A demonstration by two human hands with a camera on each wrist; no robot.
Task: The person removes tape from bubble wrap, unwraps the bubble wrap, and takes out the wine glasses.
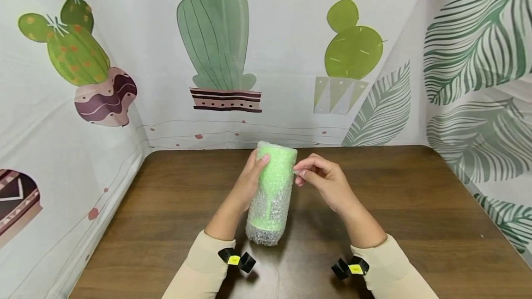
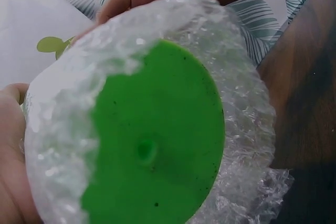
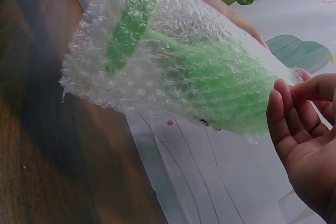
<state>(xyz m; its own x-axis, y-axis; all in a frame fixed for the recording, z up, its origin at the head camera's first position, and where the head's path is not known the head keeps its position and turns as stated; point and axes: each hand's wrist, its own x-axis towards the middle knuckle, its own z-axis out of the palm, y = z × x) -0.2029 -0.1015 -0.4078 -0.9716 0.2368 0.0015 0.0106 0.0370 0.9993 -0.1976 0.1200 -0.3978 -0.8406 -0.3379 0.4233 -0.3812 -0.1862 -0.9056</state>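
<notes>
A light green goblet [image 1: 275,167] with a wide bowl, thin stem and round foot shows through a sleeve of clear bubble wrap [image 1: 254,211]. My left hand [image 1: 248,180] grips the bundle from its left side, thumb across the front near the upper end. At the upper right side, my right hand [image 1: 326,180] pinches the edge of the wrap between thumb and index finger. The left wrist view looks into the wrap's lower end at the goblet's flat green foot [image 2: 163,114], marked by dark specks. Bubble wrap extends past that foot.
Beneath the bundle is a brown wood-grain table [image 1: 166,206]. White cloth [image 1: 287,49] printed with cacti and leaves hangs behind the table and along both sides. Each sleeve carries a small black wrist camera [image 1: 237,259].
</notes>
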